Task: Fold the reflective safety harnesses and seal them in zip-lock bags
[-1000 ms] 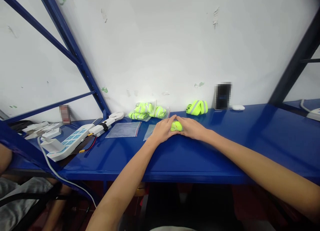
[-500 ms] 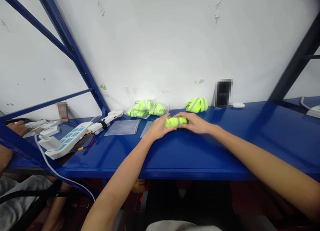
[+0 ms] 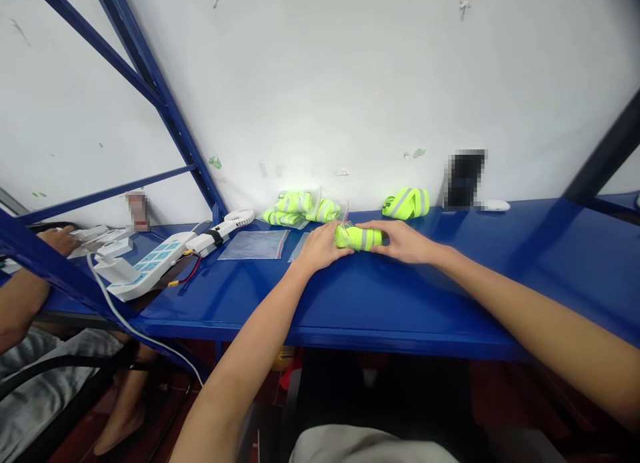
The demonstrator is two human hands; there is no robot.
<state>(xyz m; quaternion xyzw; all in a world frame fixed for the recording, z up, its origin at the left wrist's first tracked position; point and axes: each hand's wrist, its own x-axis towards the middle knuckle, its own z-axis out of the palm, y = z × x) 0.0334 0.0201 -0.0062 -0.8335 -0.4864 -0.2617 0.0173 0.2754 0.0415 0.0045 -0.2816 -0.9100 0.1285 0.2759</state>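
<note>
A rolled neon-yellow reflective strap (image 3: pixel 367 239) with a grey stripe lies level between my two hands over the blue table. Clear plastic with a red line shows at its left end, seemingly a zip bag around that end. My left hand (image 3: pixel 323 248) is closed round this left end and the plastic. The right end is gripped between thumb and fingers of my right hand (image 3: pixel 403 241). Behind, bagged yellow straps (image 3: pixel 295 206) lie against the wall, and a loose rolled strap (image 3: pixel 407 203) sits farther right. Flat clear zip bags (image 3: pixel 253 245) lie left of my left hand.
On the left are a white power strip (image 3: pixel 153 266), a small white fan (image 3: pixel 239 217) and a red-black cable (image 3: pixel 190 271). A blurred dark phone-like object (image 3: pixel 465 179) leans on the wall beside a white case (image 3: pixel 496 205). Another person's hand (image 3: pixel 57 239) is at far left.
The view has shifted, so the scene sits a little farther right and higher. Both hands keep hold of the rolled strap, and slightly more of its right part shows.
</note>
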